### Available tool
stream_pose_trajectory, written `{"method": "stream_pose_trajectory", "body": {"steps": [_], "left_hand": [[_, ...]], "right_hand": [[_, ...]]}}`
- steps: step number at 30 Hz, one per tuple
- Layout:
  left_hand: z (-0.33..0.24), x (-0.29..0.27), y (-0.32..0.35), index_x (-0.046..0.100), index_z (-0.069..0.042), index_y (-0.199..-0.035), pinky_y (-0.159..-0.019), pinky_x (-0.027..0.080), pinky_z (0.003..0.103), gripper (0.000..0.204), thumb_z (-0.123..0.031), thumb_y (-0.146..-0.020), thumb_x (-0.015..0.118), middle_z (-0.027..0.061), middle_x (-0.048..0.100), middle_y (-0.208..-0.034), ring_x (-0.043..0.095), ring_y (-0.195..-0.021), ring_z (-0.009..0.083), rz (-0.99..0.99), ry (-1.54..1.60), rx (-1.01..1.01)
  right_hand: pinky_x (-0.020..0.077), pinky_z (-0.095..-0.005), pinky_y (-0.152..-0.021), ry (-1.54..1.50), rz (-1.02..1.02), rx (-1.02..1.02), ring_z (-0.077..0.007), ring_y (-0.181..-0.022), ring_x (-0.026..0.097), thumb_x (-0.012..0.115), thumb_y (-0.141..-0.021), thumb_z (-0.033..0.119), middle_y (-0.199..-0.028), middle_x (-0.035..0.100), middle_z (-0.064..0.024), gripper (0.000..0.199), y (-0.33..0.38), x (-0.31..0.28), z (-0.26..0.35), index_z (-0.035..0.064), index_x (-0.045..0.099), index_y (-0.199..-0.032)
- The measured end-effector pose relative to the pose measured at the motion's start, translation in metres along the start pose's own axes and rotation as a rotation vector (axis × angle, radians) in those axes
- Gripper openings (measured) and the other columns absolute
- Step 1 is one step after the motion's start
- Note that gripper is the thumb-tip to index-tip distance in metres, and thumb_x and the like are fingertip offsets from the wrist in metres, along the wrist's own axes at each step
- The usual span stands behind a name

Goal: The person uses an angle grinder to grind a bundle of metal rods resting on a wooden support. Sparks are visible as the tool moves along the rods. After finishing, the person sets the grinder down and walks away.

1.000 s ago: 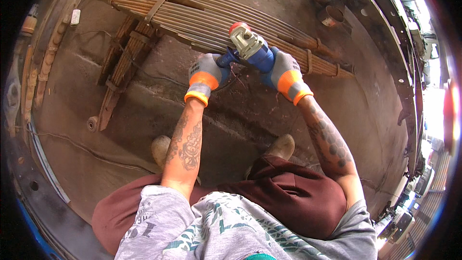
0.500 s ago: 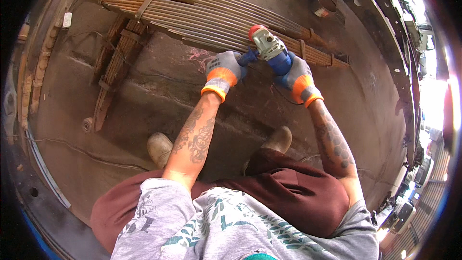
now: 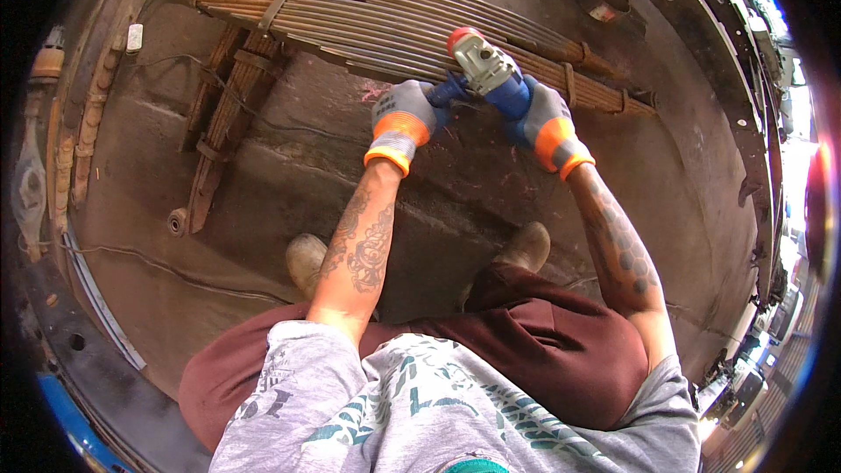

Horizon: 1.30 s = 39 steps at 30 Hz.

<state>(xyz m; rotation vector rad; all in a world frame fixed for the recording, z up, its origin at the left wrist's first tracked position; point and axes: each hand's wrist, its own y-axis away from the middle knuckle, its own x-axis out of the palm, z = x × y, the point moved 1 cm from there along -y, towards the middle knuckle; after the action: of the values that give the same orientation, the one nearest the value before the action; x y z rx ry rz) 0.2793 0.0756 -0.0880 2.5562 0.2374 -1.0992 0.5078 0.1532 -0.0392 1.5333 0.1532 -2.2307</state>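
Both hands gloved, grey with orange cuffs, count two. Left hand [image 3: 401,121] is closed around the blue side handle of an angle grinder [image 3: 484,70]; right hand [image 3: 545,118] is closed around the grinder's blue rear body. The grinder, count one, has a grey gear head and a red guard at its far end, and lies at centre-far, its head resting against the long leaf-spring pack [image 3: 385,22]. That pack runs from far left to right across the floor, bound by metal clamps; its leaves are too many and too close to count. A second, shorter leaf-spring pack [image 3: 223,123] lies at left, angled from the long pack toward the near side, so two packs in all. A thin cable [image 3: 149,267] trails over the dirty concrete floor [image 3: 491,193] at near left. Two worn boots: left boot [image 3: 307,261], right boot [image 3: 526,248], both planted on the floor near the person. No open containers legible; a round metal part [image 3: 613,0] at far right, contents cannot be told.
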Motion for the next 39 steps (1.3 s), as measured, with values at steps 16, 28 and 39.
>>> {"method": "stream_pose_trajectory", "body": {"steps": [16,28,39], "left_hand": [[-0.003,0.018,0.001,0.084,-0.019,-0.108,-0.087,0.058,0.052,0.047,-0.06,-0.098,0.065,0.0196,0.078,-0.103,0.074,-0.099,0.0454,0.041,-0.029,0.063],[-0.008,0.052,-0.002,0.084,-0.018,-0.105,-0.09,0.059,0.053,0.045,-0.057,-0.098,0.063,0.0209,0.078,-0.102,0.075,-0.1,0.0452,0.105,-0.026,0.101],[-0.01,0.013,0.012,0.085,-0.021,-0.105,-0.091,0.059,0.051,0.038,-0.054,-0.096,0.069,0.0201,0.078,-0.1,0.075,-0.101,0.0437,0.077,-0.005,0.008]], "right_hand": [[0.0585,-0.0494,-0.092,-0.064,-0.008,0.042,-0.0427,-0.107,0.075,0.09,-0.075,0.031,-0.107,0.08,-0.0203,0.056,0.012,0.012,-0.024,0.0111,0.07,-0.123],[0.0591,-0.0493,-0.089,-0.03,-0.012,0.108,-0.0427,-0.103,0.076,0.089,-0.072,0.03,-0.106,0.079,-0.0224,0.054,0.028,0.019,-0.047,0.0089,0.07,-0.118],[0.0591,-0.0487,-0.095,0.013,0.047,0.093,-0.0409,-0.108,0.075,0.091,-0.072,0.029,-0.11,0.079,-0.0198,0.057,0.025,0.001,-0.011,0.0115,0.069,-0.122]]}}
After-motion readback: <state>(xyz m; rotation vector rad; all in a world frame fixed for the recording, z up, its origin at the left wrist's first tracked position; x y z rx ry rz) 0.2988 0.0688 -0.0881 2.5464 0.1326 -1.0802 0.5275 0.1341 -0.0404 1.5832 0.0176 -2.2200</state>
